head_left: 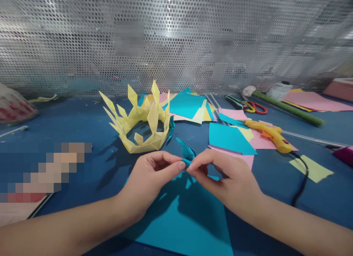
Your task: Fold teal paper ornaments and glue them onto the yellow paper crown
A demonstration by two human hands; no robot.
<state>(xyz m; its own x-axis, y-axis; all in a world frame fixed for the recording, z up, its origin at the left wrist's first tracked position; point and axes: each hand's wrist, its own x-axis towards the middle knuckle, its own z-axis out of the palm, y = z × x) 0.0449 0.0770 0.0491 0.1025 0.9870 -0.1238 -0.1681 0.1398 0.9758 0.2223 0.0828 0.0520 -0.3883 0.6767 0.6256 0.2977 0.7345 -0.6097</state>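
Between the fingertips of my left hand point(154, 179) and my right hand point(226, 175) is a small folded piece of blue paper point(186, 149). Both hands pinch its lower end, and a pointed part stands up above the fingers. Beneath them lies a large blue paper sheet point(193, 219), with the hands' shadows on it. Just beyond my left hand stands a yellow paper crown point(153, 118) with several pointed, folded spikes. A crumpled blue paper piece point(171, 128) touches the crown's right side.
Coloured paper sheets point(190, 104) are piled behind the crown. At right, a yellow glue gun point(271, 134) rests on papers, its black cord point(305, 171) running forward. Scissors point(257, 107) and a green stick point(289, 108) lie farther back. A perforated metal panel point(176, 39) closes off the far side.
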